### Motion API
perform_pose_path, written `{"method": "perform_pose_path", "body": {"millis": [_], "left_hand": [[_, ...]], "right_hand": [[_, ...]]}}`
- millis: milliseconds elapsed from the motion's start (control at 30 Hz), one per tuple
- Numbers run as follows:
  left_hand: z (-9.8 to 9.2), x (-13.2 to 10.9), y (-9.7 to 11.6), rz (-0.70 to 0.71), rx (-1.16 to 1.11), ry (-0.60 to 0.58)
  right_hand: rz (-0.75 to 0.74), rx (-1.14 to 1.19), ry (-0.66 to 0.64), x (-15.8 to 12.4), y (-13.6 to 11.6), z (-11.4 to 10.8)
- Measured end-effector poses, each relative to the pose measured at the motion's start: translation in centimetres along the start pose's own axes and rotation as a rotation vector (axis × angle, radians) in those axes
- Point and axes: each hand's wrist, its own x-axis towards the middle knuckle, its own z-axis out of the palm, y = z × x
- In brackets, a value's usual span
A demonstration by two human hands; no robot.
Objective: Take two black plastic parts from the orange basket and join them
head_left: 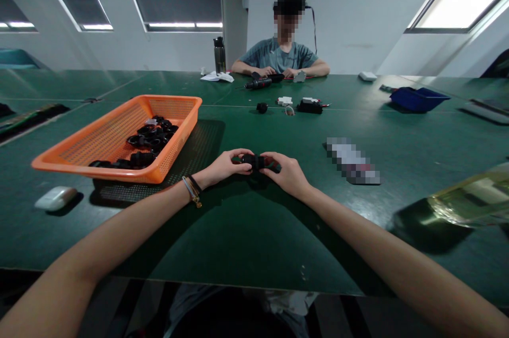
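Note:
Between both hands, just above the green table [254, 242], is a small black part [254, 161], rounded and seemingly plastic; its exact kind is unclear. My left hand [222, 166] pinches its left end with thumb and fingertips. On the other end, the thumb and fingers of my right hand [289, 174] close round it. Left of my hands stands an orange plastic basket [95, 131] with several similar-looking black parts [155, 133] piled inside, mostly along its right and near side.
A white case [56, 198] lies at the left, and a bottle of yellowish liquid [473, 195] lies at the right. Beyond are a pixelated flat object [352, 162], a blue tray [417, 99], small black and white parts [310, 105] and a power drill [258, 83] before a seated person [282, 54].

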Motion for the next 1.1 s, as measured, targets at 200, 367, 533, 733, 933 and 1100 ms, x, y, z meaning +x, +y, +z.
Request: {"method": "perform_pose_path", "body": {"millis": [200,367,533,733,933,1100], "left_hand": [[-0.04,0.10,-0.19,0.001,-0.022,-0.010],[-0.05,0.19,-0.41,0.017,-0.016,-0.007],[0.12,0.15,-0.30,0.002,-0.018,0.005],[0.14,0.01,-0.05,-0.007,0.065,-0.006],[0.16,0.03,-0.02,-0.006,0.113,0.002],[0.18,-0.05,0.14,-0.005,0.131,0.015]], "right_hand": [[0.011,-0.005,-0.005,0.03,0.10,0.11],[0.002,-0.003,-0.004,0.00,0.22,0.10],[-0.010,0.016,-0.002,0.03,0.14,-0.13],[-0.057,0.002,0.010,-0.01,0.34,-0.19],[-0.047,0.018,0.019,-0.05,0.37,-0.08],[-0.045,0.017,0.011,-0.02,0.48,0.02]]}}
